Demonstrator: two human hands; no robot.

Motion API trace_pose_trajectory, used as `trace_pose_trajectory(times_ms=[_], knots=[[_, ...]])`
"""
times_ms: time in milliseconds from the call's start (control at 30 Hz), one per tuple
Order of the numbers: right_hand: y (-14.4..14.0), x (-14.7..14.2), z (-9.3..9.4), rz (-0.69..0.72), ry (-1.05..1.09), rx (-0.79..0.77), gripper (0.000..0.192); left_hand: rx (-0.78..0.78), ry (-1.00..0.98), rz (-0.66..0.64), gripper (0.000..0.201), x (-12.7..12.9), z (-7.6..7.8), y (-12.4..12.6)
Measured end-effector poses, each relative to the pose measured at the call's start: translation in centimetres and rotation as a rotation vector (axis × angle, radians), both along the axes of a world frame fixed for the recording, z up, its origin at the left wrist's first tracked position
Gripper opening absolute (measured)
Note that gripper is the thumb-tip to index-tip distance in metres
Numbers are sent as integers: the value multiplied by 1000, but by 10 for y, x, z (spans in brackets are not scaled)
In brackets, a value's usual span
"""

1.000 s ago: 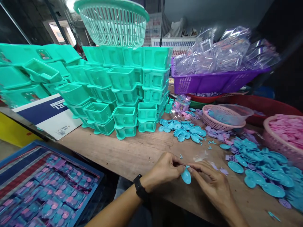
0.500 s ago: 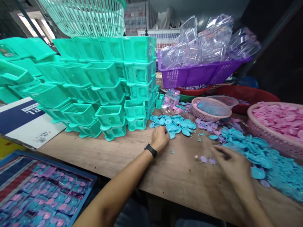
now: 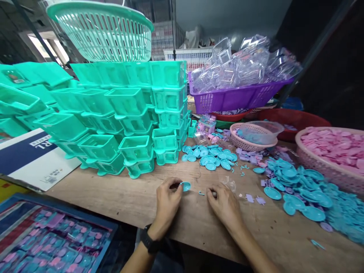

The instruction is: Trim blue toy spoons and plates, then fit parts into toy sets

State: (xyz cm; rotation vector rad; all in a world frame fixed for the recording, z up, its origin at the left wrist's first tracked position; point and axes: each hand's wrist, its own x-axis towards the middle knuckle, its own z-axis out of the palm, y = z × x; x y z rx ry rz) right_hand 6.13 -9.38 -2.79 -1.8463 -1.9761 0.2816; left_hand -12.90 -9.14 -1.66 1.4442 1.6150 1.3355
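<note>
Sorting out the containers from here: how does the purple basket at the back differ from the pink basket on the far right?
The purple basket is rectangular with slotted walls; the pink basket is round. The purple one is heaped with clear plastic shells, the pink one with flat pink pieces. The purple one sits raised on other containers at the back, the pink one on the wooden table nearer the front edge. Both are plastic and full.

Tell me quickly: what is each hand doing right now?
Left hand: closed on a small blue dish.
Right hand: fingers curled at the wooden table; whether it holds anything cannot be told.
</note>
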Motion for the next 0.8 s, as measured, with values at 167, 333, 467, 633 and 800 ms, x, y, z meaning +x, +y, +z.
trace_pose_trajectory(times_ms=[167, 333, 467, 633, 800], knots=[[5, -10, -2, 8, -34, 21, 16, 10, -76, 45, 24, -3, -2, -11], [5, -10, -6, 67, -1, 27, 18, -11, -68, 62, 22, -5, -2, -12], [4, -8, -5, 167, 48, 15, 14, -24, 1, 28, 17, -4, 1, -14], [9, -10, 1, 237, 90, -26, 15, -37, 45, -26, 15, 2, 3, -16], [5, 0, 10, 186, 538, -5, 28, -63, 23, -70, 17, 9, 6, -19]])
